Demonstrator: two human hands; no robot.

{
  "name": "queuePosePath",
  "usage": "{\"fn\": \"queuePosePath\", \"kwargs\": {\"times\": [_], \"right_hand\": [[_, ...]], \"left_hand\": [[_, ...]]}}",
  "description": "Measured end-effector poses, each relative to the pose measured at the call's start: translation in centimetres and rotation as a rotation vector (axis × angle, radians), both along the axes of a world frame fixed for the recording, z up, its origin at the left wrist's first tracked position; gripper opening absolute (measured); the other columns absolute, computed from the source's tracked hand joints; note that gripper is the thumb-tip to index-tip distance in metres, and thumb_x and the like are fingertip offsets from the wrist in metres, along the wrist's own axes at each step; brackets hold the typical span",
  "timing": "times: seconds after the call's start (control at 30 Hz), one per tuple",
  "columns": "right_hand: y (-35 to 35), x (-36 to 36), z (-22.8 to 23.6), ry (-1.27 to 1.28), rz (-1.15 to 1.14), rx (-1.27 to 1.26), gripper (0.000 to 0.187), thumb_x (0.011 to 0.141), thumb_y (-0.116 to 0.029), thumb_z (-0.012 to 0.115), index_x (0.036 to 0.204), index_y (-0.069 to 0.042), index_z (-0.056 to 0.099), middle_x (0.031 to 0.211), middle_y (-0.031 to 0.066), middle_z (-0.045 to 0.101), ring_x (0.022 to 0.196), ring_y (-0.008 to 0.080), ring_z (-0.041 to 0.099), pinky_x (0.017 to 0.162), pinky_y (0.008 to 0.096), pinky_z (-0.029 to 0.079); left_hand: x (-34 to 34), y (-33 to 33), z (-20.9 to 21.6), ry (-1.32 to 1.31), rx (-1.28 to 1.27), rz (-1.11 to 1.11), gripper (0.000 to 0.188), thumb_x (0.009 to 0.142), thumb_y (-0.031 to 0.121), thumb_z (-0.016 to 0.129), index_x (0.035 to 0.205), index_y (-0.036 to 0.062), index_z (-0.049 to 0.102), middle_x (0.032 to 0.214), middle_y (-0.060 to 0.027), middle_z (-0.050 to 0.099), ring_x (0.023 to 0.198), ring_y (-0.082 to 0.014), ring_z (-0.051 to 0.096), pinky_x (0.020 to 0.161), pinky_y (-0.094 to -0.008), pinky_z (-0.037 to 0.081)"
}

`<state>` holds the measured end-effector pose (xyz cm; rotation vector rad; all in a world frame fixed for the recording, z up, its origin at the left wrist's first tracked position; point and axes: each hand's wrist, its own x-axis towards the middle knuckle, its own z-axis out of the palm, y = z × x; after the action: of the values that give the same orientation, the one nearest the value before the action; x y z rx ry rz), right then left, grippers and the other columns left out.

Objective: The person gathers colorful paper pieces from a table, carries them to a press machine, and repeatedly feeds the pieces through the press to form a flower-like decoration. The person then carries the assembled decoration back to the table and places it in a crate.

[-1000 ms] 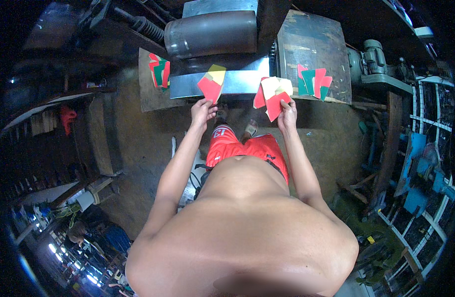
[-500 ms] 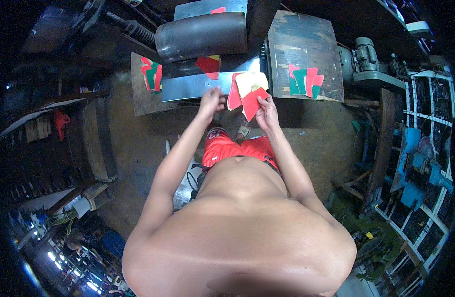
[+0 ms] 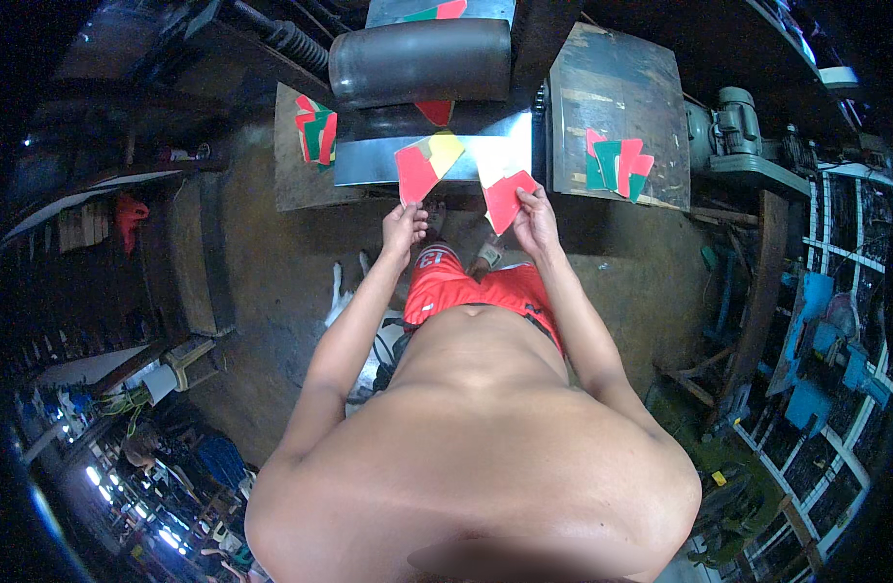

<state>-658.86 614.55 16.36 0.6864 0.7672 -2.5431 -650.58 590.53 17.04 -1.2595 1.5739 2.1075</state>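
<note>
My left hand [image 3: 406,229] pinches the near end of a flat red-and-yellow sheet piece [image 3: 420,173], whose yellow end lies over the front edge of a shiny metal plate [image 3: 364,163]. To the right, my right hand [image 3: 536,223] grips one or more similar flat pieces [image 3: 508,198], red at the near end and pale yellow beyond. Past the plate lies a wide dark metal roller [image 3: 419,64]. The tip of another red piece [image 3: 434,111] shows at its near underside; the remainder is hidden. Behind the roller, red and green pieces [image 3: 450,10] lie on a pale surface.
Red and green pieces lie fanned on the right wooden board [image 3: 612,83] and on the left board [image 3: 296,185]. A grey motor [image 3: 740,117] stands at the far right. A white animal [image 3: 338,296] lies on the floor by my left leg.
My left hand has drawn a red-and-yellow piece away from those at my right hand. The red piece at the roller has slid farther under it. More green shows behind the roller.
</note>
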Motion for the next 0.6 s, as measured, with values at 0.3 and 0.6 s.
{"fn": "queuePosePath", "kwargs": {"times": [0.3, 0.6], "right_hand": [[1.8, 2.3, -0.8, -0.015, 0.017, -0.045, 0.027, 0.091, -0.004, 0.05, 0.118, -0.004, 0.046, 0.118, 0.0124, 0.057, 0.11, 0.0239, 0.057, 0.1, 0.0413, 0.045], [1.3, 2.4, -0.6, -0.041, 0.075, -0.067, 0.025, 0.091, -0.006, 0.053, 0.116, -0.006, 0.049, 0.116, 0.0091, 0.058, 0.109, 0.0214, 0.057, 0.096, 0.0405, 0.047]], "left_hand": [[-1.8, -1.4, -0.4, 0.08, 0.041, 0.167, 0.025, 0.097, 0.025, 0.05, 0.104, 0.0024, 0.059, 0.076, -0.0042, 0.063, 0.058, -0.0098, 0.056, 0.046, -0.0222, 0.044], [-8.9, 0.5, -0.5, 0.052, 0.157, 0.155, 0.03, 0.097, 0.03, 0.048, 0.108, 0.0029, 0.055, 0.088, -0.0054, 0.063, 0.065, -0.0109, 0.059, 0.052, -0.0243, 0.048]]}}
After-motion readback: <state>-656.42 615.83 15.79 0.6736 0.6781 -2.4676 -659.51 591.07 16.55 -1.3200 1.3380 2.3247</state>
